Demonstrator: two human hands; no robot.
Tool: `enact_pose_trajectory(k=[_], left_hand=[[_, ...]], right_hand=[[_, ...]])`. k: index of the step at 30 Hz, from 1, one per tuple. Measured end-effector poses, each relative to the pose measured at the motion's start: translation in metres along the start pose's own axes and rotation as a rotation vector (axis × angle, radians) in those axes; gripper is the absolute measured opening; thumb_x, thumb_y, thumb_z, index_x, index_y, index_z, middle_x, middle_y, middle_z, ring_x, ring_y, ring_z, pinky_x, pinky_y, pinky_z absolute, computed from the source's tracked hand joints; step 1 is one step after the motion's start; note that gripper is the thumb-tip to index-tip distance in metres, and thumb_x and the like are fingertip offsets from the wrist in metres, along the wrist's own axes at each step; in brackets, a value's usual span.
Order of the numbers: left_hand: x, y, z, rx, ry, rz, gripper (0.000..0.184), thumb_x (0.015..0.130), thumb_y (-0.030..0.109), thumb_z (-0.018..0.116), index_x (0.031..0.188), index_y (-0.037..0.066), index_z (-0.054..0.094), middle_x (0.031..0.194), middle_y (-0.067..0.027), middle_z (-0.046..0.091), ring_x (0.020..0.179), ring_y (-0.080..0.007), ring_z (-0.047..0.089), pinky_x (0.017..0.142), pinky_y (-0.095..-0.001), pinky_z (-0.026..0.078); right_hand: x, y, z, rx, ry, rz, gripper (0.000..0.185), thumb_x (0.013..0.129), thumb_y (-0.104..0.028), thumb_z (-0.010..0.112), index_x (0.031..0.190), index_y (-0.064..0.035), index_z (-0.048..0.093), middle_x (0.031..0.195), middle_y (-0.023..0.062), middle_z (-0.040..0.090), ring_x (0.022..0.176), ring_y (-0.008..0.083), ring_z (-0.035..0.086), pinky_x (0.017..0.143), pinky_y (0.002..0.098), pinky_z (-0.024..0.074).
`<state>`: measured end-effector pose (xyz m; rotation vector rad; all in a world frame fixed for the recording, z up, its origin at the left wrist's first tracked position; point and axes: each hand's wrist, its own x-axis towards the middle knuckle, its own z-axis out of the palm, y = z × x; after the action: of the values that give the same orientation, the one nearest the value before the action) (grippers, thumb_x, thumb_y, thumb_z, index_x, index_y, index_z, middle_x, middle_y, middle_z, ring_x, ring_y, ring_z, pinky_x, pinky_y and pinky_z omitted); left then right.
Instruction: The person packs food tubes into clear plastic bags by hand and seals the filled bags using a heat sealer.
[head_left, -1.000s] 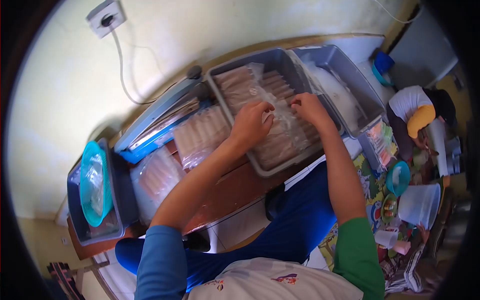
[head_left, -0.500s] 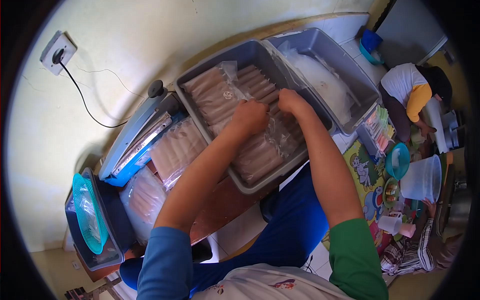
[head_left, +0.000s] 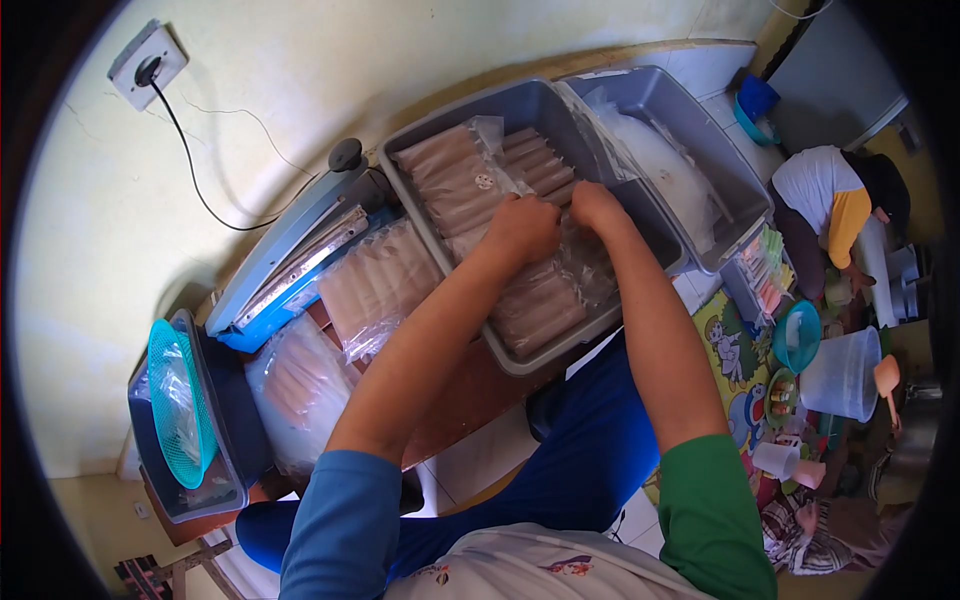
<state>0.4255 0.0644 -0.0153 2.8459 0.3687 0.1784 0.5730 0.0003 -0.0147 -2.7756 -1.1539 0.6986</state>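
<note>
Both hands are over a grey tub (head_left: 516,362) that holds clear plastic packs of brown sticks (head_left: 450,180). My left hand (head_left: 527,229) is closed at the middle of the tub, on clear plastic of a pack. Close to its right, my right hand (head_left: 598,208) is also closed, its fingertips hidden behind the hand. Crumpled clear plastic (head_left: 590,262) shows just below and between the hands. Left of the tub lies another pack of brown sticks (head_left: 378,285), beside a blue sealing machine (head_left: 290,262).
A second grey tub (head_left: 735,240) with white plastic bags adjoins on the right. At the far left, a turquoise basket (head_left: 180,405) rests in a dark tub (head_left: 235,430). Two people are at the right, one in yellow sleeves (head_left: 848,225), near a clear bucket (head_left: 842,372).
Both hands have moved closer together and closed over the plastic since a second ago. The camera view has shifted. An orange scoop now shows at the right.
</note>
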Motion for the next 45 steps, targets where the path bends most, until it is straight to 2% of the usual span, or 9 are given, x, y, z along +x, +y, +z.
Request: enact_pose_trajectory(k=[12, 21, 25, 27, 29, 31, 34, 37, 45], left_hand=[[-0.002, 0.003, -0.006, -0.181, 0.143, -0.08, 0.032, 0.092, 0.035, 0.058, 0.098, 0.003, 0.059, 0.088, -0.0248, 0.066, 0.087, -0.042, 0.064, 0.076, -0.0507, 0.049], [-0.005, 0.002, -0.013, -0.539, 0.475, -0.059, 0.026, 0.089, 0.024, 0.067, 0.097, 0.0, 0.06, 0.09, -0.0209, 0.068, 0.085, -0.0391, 0.064, 0.075, -0.0444, 0.048], [-0.014, 0.007, -0.022, -0.666, 0.435, -0.103, 0.025, 0.09, 0.022, 0.067, 0.095, -0.001, 0.059, 0.086, -0.0198, 0.067, 0.08, -0.0336, 0.066, 0.073, -0.0382, 0.048], [-0.023, 0.012, -0.031, -0.714, 0.51, -0.174, 0.024, 0.091, 0.02, 0.066, 0.097, -0.002, 0.061, 0.083, -0.0166, 0.068, 0.073, -0.0239, 0.065, 0.069, -0.0328, 0.048], [-0.036, 0.017, -0.04, -0.761, 0.556, -0.185, 0.025, 0.09, 0.021, 0.067, 0.101, -0.001, 0.062, 0.078, -0.0159, 0.066, 0.068, -0.0231, 0.062, 0.065, -0.0336, 0.047], [-0.052, 0.016, -0.045, -0.811, 0.601, -0.199, 0.027, 0.09, 0.021, 0.068, 0.104, -0.001, 0.063, 0.073, -0.0152, 0.064, 0.063, -0.0222, 0.059, 0.061, -0.0343, 0.045], [-0.082, 0.012, -0.054, -0.797, 0.628, -0.24, 0.027, 0.089, 0.02, 0.069, 0.104, -0.002, 0.065, 0.069, -0.0102, 0.062, 0.063, -0.0113, 0.055, 0.058, -0.0298, 0.044], [-0.12, 0.01, -0.07, -0.878, 0.632, -0.253, 0.027, 0.09, 0.02, 0.069, 0.103, -0.003, 0.066, 0.069, -0.0059, 0.061, 0.064, -0.009, 0.054, 0.058, -0.0275, 0.044], [-0.234, -0.026, -0.082, -1.088, 0.438, -0.363, 0.031, 0.098, 0.029, 0.056, 0.105, 0.0, 0.064, 0.078, -0.0017, 0.062, 0.072, -0.009, 0.056, 0.067, -0.024, 0.044]], right_hand=[[-0.051, -0.009, -0.041, 0.293, 0.273, -0.24, 0.03, 0.078, -0.023, 0.071, 0.092, 0.0037, 0.07, 0.092, 0.0272, 0.067, 0.096, 0.0397, 0.065, 0.085, 0.0439, 0.0508], [-0.057, -0.026, -0.054, 0.529, 0.68, -0.45, 0.033, 0.087, -0.029, 0.066, 0.081, 0.0028, 0.067, 0.081, 0.0219, 0.066, 0.079, 0.04, 0.063, 0.07, 0.0443, 0.049], [-0.062, -0.037, -0.055, 0.638, 0.823, -0.618, 0.03, 0.092, -0.024, 0.062, 0.077, 0.0025, 0.065, 0.076, 0.0195, 0.066, 0.07, 0.0358, 0.062, 0.064, 0.041, 0.0477], [-0.062, -0.041, -0.054, 0.761, 0.809, -0.629, 0.029, 0.092, -0.023, 0.063, 0.077, 0.0025, 0.066, 0.072, 0.0172, 0.065, 0.064, 0.031, 0.063, 0.06, 0.0388, 0.0476], [-0.064, -0.043, -0.056, 0.879, 0.796, -0.642, 0.029, 0.092, -0.022, 0.063, 0.077, 0.0025, 0.066, 0.068, 0.015, 0.065, 0.059, 0.0261, 0.064, 0.055, 0.0366, 0.0474], [-0.076, -0.045, -0.057, 1.126, 0.511, -0.625, 0.023, 0.092, -0.016, 0.065, 0.08, 0.0031, 0.067, 0.063, 0.0095, 0.064, 0.053, 0.0148, 0.062, 0.047, 0.0302, 0.0471], [-0.095, -0.054, -0.055, 1.232, 0.378, -0.681, 0.018, 0.092, -0.01, 0.065, 0.083, 0.005, 0.067, 0.066, 0.0074, 0.064, 0.054, 0.0115, 0.062, 0.047, 0.0263, 0.0509], [-0.109, -0.062, -0.049, 1.314, 0.191, -0.78, 0.014, 0.09, -0.006, 0.066, 0.085, 0.0068, 0.067, 0.069, 0.0088, 0.066, 0.058, 0.0145, 0.064, 0.054, 0.0268, 0.0556], [-0.128, -0.099, -0.014, 1.231, 0.136, -1.017, 0.011, 0.091, -0.001, 0.063, 0.1, 0.0042, 0.065, 0.082, 0.0093, 0.066, 0.073, 0.0148, 0.067, 0.062, 0.0262, 0.0555]])
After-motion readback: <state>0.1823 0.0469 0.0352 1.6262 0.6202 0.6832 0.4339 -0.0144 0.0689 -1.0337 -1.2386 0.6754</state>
